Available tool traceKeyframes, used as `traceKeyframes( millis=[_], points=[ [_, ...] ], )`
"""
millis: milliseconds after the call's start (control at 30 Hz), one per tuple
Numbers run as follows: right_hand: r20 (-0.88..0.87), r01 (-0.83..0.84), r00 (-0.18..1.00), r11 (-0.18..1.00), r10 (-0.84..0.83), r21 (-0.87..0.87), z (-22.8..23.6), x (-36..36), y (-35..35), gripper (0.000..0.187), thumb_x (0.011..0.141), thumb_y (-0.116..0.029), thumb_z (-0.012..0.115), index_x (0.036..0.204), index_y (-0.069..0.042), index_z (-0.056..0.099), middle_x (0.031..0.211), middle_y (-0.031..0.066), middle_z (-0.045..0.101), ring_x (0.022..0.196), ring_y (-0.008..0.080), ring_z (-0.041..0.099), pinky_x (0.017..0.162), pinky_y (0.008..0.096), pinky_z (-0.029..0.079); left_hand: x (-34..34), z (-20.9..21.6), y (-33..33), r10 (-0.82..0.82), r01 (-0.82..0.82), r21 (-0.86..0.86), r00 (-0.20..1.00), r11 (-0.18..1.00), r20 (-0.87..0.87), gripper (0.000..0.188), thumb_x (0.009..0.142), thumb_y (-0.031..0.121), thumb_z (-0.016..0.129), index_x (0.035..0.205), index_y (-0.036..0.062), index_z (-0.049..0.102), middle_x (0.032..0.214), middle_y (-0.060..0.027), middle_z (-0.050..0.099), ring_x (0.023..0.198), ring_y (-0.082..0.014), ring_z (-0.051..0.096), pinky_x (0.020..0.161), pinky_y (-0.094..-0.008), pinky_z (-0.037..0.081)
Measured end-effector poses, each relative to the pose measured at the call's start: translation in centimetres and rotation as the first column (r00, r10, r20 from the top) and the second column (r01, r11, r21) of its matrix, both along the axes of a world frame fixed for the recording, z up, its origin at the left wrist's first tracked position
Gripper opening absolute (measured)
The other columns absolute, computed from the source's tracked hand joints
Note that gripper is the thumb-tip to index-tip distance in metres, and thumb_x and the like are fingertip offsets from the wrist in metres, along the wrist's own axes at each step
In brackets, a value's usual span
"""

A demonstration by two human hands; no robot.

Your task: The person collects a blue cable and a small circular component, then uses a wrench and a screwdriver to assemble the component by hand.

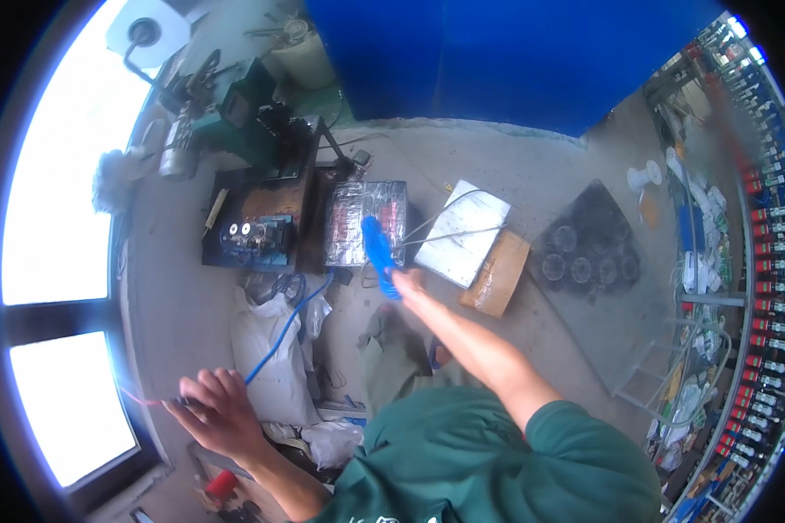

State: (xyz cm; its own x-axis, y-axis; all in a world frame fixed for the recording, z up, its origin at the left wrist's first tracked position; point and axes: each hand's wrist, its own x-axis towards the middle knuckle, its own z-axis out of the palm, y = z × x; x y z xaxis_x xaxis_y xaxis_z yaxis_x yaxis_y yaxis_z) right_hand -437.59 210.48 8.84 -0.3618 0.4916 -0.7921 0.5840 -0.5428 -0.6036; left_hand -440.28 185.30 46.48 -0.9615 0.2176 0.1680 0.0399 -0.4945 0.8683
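A hanging bundle of blue cable (377,244) is gripped in my right hand (407,283), its fingers wrapped round the lower end. Behind it lies a package wrapped in shiny film (344,228). My left hand (218,410) is closed at the lower left, near the window. A single blue cable (290,324) runs from beside the small machine down to this hand. On the hand's far side a thin pinkish wire (145,401) sticks out. Something small and dark shows between thumb and fingers, too blurred to name.
On a bench stands a small machine (270,237), with a green machine (240,118) behind it. White sacks (275,366) lie below. A white board (462,231) and a cardboard box (497,275) are on the floor. A rack of red-and-white spools (772,261) lines the right.
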Motion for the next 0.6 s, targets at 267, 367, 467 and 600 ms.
traceKeyframes(
  millis=[267,367,467,600],
  points=[
    [0.080,-0.617,0.771,0.711,0.631,0.338,-13.4,-7.6,0.4,0.050,0.087,-0.045,0.069,0.118,-0.005,0.069,0.112,0.0187,0.072,0.108,0.0350,0.068,0.094,0.0468,0.053,-11.1,-20.4,10.9,0.048,0.168,-0.496,0.918,0.852,0.393,0.026,0.104,0.021,0.055,0.082,0.0069,0.054,0.068,0.0031,0.044,0.060,-0.0070,0.039,0.055,-0.0233,0.029],
    [0.255,-0.684,0.729,0.673,0.635,0.282,-19.7,-3.7,4.7,0.049,0.086,-0.045,0.069,0.117,-0.007,0.071,0.113,0.0199,0.072,0.110,0.0351,0.067,0.096,0.0459,0.052,-15.1,-30.7,15.0,0.025,0.263,-0.608,0.906,0.749,0.423,0.024,0.102,0.022,0.061,0.085,0.0050,0.059,0.069,0.0064,0.046,0.066,-0.0030,0.039,0.058,-0.0214,0.029],
    [0.471,-0.583,0.738,0.808,0.483,0.085,-23.9,0.7,12.6,0.049,0.084,-0.048,0.067,0.110,-0.007,0.074,0.110,0.0202,0.072,0.108,0.0365,0.068,0.095,0.0451,0.053,-19.0,-43.2,17.8,-0.150,0.407,-0.745,0.909,0.529,0.390,0.028,0.101,0.022,0.062,0.089,-0.0034,0.066,0.079,-0.0020,0.063,0.076,-0.0086,0.053,0.067,-0.0251,0.042],
    [0.596,-0.581,0.713,0.787,0.369,0.208,-25.9,7.2,22.6,0.040,0.090,-0.040,0.066,0.107,-0.004,0.071,0.109,0.0209,0.072,0.104,0.0350,0.068,0.089,0.0454,0.053,-22.5,-57.4,25.0,-0.261,0.266,-0.938,0.943,0.223,0.206,0.034,0.097,0.023,0.063,0.109,-0.0086,0.061,0.091,-0.0251,0.071,0.088,-0.0436,0.067,0.081,-0.0437,0.051]
  ],
)
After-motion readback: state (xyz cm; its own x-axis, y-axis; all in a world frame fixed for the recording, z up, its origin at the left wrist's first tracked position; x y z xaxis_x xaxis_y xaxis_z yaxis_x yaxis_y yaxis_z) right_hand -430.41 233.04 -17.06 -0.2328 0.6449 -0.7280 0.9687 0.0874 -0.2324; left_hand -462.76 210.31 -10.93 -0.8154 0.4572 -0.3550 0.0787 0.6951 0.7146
